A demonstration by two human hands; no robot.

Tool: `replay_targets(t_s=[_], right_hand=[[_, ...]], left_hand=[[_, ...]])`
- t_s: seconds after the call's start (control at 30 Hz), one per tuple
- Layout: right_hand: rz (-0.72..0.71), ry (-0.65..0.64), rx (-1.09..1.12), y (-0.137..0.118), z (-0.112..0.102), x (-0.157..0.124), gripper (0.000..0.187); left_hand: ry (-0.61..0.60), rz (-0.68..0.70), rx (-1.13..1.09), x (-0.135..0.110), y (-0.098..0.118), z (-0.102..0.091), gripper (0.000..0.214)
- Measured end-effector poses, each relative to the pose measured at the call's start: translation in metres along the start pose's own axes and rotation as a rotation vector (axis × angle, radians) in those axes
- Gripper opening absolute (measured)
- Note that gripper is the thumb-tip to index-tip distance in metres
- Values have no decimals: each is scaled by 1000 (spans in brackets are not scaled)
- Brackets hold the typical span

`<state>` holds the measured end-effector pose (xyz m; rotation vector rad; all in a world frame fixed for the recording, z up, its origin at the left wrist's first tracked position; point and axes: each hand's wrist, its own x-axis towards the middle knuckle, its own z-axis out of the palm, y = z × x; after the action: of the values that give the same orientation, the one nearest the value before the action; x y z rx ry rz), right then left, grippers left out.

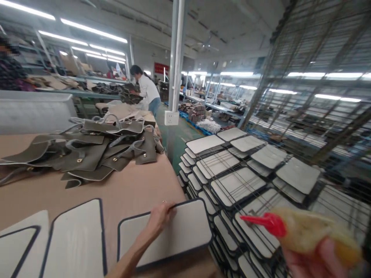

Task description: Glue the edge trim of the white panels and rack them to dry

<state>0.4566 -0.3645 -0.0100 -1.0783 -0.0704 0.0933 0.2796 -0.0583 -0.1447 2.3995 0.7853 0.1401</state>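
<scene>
My left hand (160, 218) grips the upper edge of a pale panel with a dark border (185, 231), fingers closed over the rim. The panel overhangs the table's right edge. At the lower right, my right hand (315, 258) is wrapped round a yellowish squeeze bottle (313, 230) with a red nozzle, which points left. Behind the bottle, similar pale panels (237, 184) lie in rows on wire racks, stacked in layers. To the left of my left hand, another bordered panel (77, 239) rests on the table, with more beside it at the corner.
Dark leather pieces with straps (92, 148) are heaped on the tan-covered table (150, 183). A white bin (34, 112) stands behind them. Raised wire racks (321, 77) slant at the right. A metal post (175, 58) rises past the table. A person in white (147, 88) bends over work farther back.
</scene>
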Motion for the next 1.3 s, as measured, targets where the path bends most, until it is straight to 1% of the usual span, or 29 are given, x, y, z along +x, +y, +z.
replay_targets(t_s=[0.03,0.07,0.1,0.17,0.2,0.27,0.33,0.4,0.47,0.53,0.6,0.67,0.77,0.93,1.13,1.3], right_hand=[[36,49,32,-10,10,-2,44],[29,68,48,-20,20,-4,55],[25,58,40,-29,29,-4,61],[12,-15,1,-47,43,-4,64],[9,-56,-26,-55,47,-2,64],[10,-140,-77,-67,49,1,67],[-3,-250,-129,-78,48,2,73],[-29,-406,-179,-86,45,-1,75],[-56,-565,-209,-93,42,-5,73],[-72,-684,-209,-97,40,-10,70],[-74,-747,-202,-100,36,-13,65],[-72,-786,-199,-101,32,-13,60],[-64,-810,-188,-101,26,-10,59],[-40,-822,-170,-102,22,-6,63],[-18,-863,-153,-105,17,-3,66],[-5,-811,-140,-103,12,1,66]], left_hand=[[-20,61,-29,1,6,-13,26],[-48,131,-48,2,14,-29,25],[-95,224,-56,3,24,-45,24],[-176,430,-71,7,47,-81,22],[-235,530,-73,9,61,-99,21],[-380,654,-89,12,89,-130,22],[-511,738,-115,13,117,-153,24],[-619,786,-107,12,140,-166,24],[-713,819,-99,11,159,-171,23],[-807,843,-120,9,173,-170,22],[-902,852,-150,7,184,-168,25],[-965,840,-178,5,192,-165,29],[-992,814,-197,3,200,-163,32],[-1018,791,-181,-2,208,-160,36],[-1009,763,-180,-4,212,-157,39],[-996,727,-193,-5,214,-156,39]])
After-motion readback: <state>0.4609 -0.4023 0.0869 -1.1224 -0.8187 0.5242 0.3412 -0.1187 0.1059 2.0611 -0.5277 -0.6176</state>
